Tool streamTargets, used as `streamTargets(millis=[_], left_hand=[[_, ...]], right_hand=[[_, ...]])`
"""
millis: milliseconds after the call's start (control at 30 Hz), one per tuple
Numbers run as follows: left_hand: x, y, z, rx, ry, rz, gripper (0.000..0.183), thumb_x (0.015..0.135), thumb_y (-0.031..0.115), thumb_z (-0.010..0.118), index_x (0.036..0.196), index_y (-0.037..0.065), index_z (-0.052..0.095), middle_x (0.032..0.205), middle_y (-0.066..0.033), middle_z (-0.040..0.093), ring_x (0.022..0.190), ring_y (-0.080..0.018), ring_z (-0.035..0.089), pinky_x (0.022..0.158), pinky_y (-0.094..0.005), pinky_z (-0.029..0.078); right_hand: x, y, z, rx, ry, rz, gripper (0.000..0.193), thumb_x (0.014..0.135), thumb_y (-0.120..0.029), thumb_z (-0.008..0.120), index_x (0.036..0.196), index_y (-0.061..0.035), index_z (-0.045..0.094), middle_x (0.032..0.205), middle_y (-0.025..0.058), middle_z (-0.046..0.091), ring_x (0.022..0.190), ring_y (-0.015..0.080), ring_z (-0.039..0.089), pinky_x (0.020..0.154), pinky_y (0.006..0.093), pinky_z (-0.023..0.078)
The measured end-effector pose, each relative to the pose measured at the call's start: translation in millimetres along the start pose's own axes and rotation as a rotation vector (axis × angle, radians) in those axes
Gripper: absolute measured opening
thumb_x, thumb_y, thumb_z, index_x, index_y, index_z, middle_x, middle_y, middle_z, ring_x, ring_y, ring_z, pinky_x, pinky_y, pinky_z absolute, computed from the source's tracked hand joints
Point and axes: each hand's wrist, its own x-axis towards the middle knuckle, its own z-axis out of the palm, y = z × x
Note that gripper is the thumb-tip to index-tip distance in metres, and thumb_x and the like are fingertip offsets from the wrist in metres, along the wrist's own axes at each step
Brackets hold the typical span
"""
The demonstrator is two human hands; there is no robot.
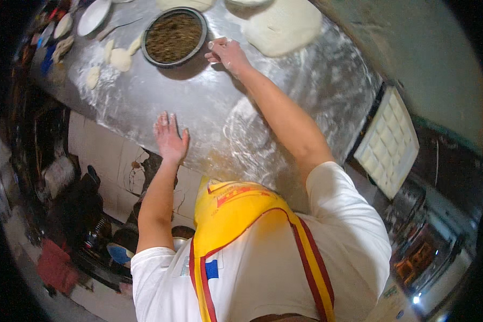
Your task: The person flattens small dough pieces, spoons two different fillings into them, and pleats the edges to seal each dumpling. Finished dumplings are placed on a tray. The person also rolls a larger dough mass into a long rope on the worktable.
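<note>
My left hand [170, 138] rests at the near edge of the floury metal table [193, 102], its fingers spread and nothing in them. Farther out, my right hand [226, 53] is closed, its fingers curled in beside the rim of a round dark bowl [205, 33]. Brown, crumbly filling [173, 37] nearly fills this bowl. What the right fingers hold, if anything, is too small to make out. Right of that hand lies a big flat sheet of pale dough [284, 29]. Small dough pieces [121, 60] are scattered left of the bowl.
A white dish [94, 17] and a thin-handled utensil [112, 29] lie at the far left. Beyond the table's right edge stands a white tray [389, 142] with rows of pale dough pieces. Dark clutter and a red cloth [56, 267] are on the lower left.
</note>
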Motion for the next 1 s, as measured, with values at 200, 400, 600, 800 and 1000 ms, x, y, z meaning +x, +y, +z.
streamTargets(millis=[200,400,600,800,1000], left_hand=[[1,2,1,0.048,0.050,0.030,0.070,0.091,0.038,0.053,0.148,0.002,0.033,0.158,-0.0201,0.022,0.147,-0.0350,0.017,0.120,-0.0490,0.011],[-4,3,5,0.081,0.134,0.084,0.069,0.092,0.038,0.051,0.148,0.002,0.032,0.158,-0.0199,0.022,0.147,-0.0354,0.017,0.120,-0.0495,0.011],[-4,7,5,0.050,0.137,0.087,0.069,0.092,0.034,0.053,0.149,0.002,0.030,0.157,-0.0199,0.023,0.147,-0.0362,0.017,0.120,-0.0497,0.013],[-3,5,4,0.032,0.196,0.126,0.068,0.092,0.032,0.055,0.147,0.000,0.033,0.157,-0.0207,0.024,0.145,-0.0379,0.020,0.119,-0.0515,0.015],[1,9,-3,0.015,0.160,0.122,0.068,0.090,0.033,0.052,0.145,-0.003,0.034,0.155,-0.0248,0.024,0.144,-0.0422,0.020,0.118,-0.0536,0.015]], right_hand=[[-186,33,-113,-1.044,0.187,0.024,0.042,0.088,-0.041,0.064,0.111,-0.0067,0.060,0.095,0.0180,0.069,0.088,0.0346,0.066,0.082,0.0448,0.052],[-256,91,-93,-1.205,0.333,0.318,0.090,0.082,-0.046,0.069,0.148,-0.0016,0.027,0.121,0.0277,0.058,0.109,0.0395,0.062,0.091,0.0463,0.051],[-258,84,-168,-1.106,0.444,0.240,0.065,0.085,-0.036,0.065,0.134,0.0018,0.047,0.115,0.0263,0.061,0.105,0.0425,0.060,0.089,0.0482,0.050],[-309,67,-304,-1.207,0.508,0.267,0.041,0.090,-0.030,0.060,0.121,-0.0026,0.058,0.121,0.0226,0.060,0.111,0.0406,0.057,0.088,0.0492,0.048],[-177,-44,-326,-1.321,0.314,-0.250,0.043,0.095,-0.036,0.056,0.120,-0.0006,0.059,0.125,0.0218,0.057,0.122,0.0361,0.050,0.104,0.0440,0.040]])
